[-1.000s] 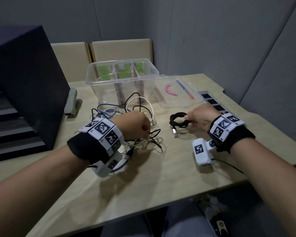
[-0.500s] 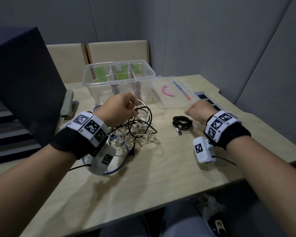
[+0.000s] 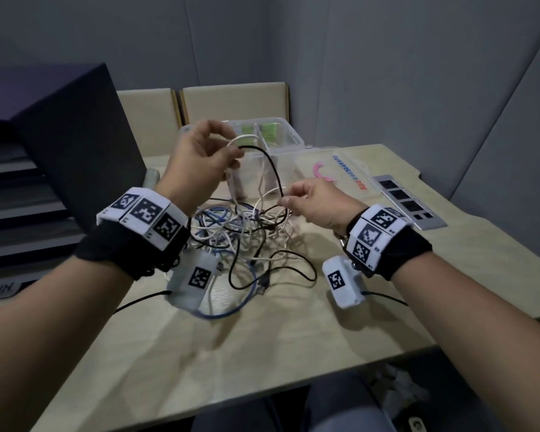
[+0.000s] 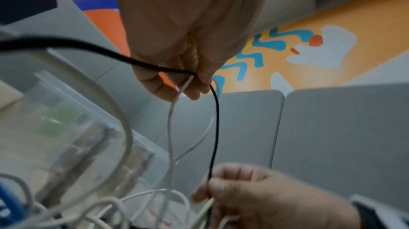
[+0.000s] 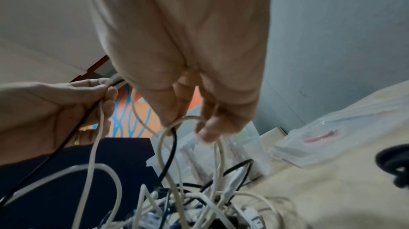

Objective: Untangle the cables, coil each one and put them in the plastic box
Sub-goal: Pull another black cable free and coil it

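Head view: my left hand is raised above the table, fingers curled, pinching a thin black cable together with a thin white cable at their top bends. My right hand sits lower and to the right, just above the heap, thumb and forefinger pinched on the same black cable where it drops toward the pile; a white loop also passes through those fingers in the right wrist view.

Tangled heap of white, black and blue cables lies on the pale wooden table, directly below and between the two hands. Clear plastic box with dividers stands behind the heap, partly hidden by my left hand; its clear lid lies flat to its right.

Key relation: the black cable's free span runs nearly vertical, from the left hand down to the right hand, then into the heap. The right hand is nearer the knot.

Judgement: untangling stage; no cable is coiled in the hands now. The next pull should probably follow that vertical axis, left hand lifting while the right hand feeds. Risk: the white cable rides up with it and tightens the snarl.
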`<state>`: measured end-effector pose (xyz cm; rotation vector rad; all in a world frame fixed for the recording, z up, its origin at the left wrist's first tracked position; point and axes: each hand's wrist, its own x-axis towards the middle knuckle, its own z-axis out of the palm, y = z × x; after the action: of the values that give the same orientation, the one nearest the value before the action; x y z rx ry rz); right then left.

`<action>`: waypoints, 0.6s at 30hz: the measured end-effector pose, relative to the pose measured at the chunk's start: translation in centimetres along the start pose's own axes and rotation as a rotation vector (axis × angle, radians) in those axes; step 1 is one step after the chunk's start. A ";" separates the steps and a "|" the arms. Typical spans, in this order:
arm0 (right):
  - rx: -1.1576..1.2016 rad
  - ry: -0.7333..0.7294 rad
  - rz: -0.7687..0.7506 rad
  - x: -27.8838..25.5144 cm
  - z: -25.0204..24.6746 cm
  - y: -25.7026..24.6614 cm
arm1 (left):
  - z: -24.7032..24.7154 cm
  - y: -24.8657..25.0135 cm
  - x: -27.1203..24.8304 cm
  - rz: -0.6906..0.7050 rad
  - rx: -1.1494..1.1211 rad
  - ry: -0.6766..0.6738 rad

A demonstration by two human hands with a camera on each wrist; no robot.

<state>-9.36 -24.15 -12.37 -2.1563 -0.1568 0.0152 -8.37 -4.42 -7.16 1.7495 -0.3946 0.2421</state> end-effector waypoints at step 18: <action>-0.072 0.043 -0.151 1.0 -1.3 -2.0 | -3.2 3.5 1.2 0.113 -0.232 0.165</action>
<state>-8.51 -24.05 -9.93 -2.2096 -0.2996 -0.1253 -8.47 -2.07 -2.89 1.4698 -0.3857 0.4031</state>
